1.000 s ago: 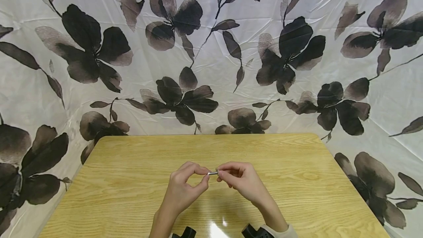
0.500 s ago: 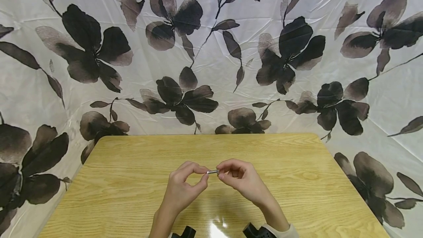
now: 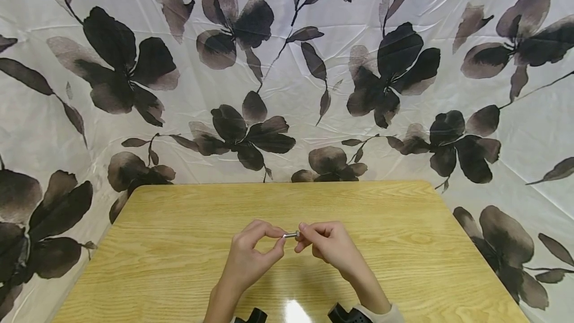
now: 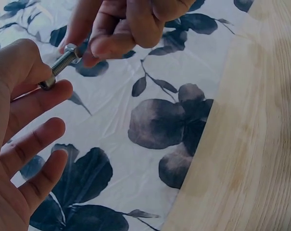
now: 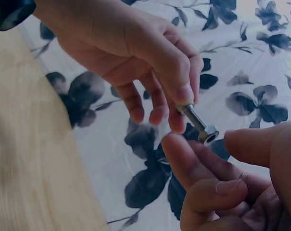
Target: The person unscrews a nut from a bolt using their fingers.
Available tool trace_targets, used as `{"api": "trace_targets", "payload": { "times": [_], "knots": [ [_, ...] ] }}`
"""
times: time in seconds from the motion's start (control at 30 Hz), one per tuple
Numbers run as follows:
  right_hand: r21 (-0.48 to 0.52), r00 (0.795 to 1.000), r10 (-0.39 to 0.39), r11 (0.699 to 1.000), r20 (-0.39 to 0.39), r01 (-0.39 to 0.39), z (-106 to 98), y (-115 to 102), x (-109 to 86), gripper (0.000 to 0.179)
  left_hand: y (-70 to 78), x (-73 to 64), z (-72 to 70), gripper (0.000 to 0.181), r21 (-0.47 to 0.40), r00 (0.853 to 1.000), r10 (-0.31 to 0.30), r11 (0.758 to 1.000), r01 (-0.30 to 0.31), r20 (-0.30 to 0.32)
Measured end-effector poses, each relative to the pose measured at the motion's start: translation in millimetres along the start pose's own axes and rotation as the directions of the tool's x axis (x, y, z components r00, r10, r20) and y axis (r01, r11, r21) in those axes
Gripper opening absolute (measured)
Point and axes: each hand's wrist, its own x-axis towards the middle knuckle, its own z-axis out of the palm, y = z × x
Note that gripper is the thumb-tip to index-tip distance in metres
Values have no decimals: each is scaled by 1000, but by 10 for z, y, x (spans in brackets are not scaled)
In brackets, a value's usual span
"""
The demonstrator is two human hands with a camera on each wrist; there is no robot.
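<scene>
My left hand (image 3: 251,250) pinches a silvery bolt (image 4: 63,62) by its head end between thumb and forefinger. The other left fingers are spread away from it. A hex nut (image 5: 211,134) sits on the bolt's free end, which points toward my right hand (image 3: 334,248). In the right wrist view the right thumb (image 5: 248,147) and forefinger lie on either side of the nut, with gaps showing. The other right fingers are bent toward the palm. Both hands are held above the table.
The wood-grain table (image 3: 179,213) lies below the hands. Behind it hangs a white cloth (image 3: 287,88) with dark flowers. Black wrist devices (image 3: 347,313) show at the lower edge of the head view.
The right thumb has moved up beside the nut, and its forefinger has shifted lower. The left hand keeps its pinch on the bolt, nearly still.
</scene>
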Motion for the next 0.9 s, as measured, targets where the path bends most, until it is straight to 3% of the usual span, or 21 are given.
{"api": "trace_targets", "payload": {
  "times": [0.23, 0.33, 0.57, 0.77, 0.9],
  "knots": [
    [-18, 997, -47, 999, 62, 48, -19, 20, -4, 32, 15, -4, 1, 10, -7, 1000, -14, 1000, 14, 11],
    [-40, 996, -69, 997, 55, 71, -23, 18, -7, 26, 14, -6, -5, 5, -13, 1000, -16, 1000, 16, 15],
    [-45, 987, -155, 987, 28, 156, -16, 14, -16, 20, 16, 8, -16, 29, -54, 999, -28, 998, 28, -14],
    [-85, 967, -254, 963, 33, 256, -8, -3, -31, 15, 37, 14, -35, 30, -77, 998, -61, 995, 60, -19],
    [-89, 965, -260, 961, 46, 263, -16, -8, -43, 19, 41, 8, -39, 30, -84, 997, -73, 994, 71, -14]
  ]
}}
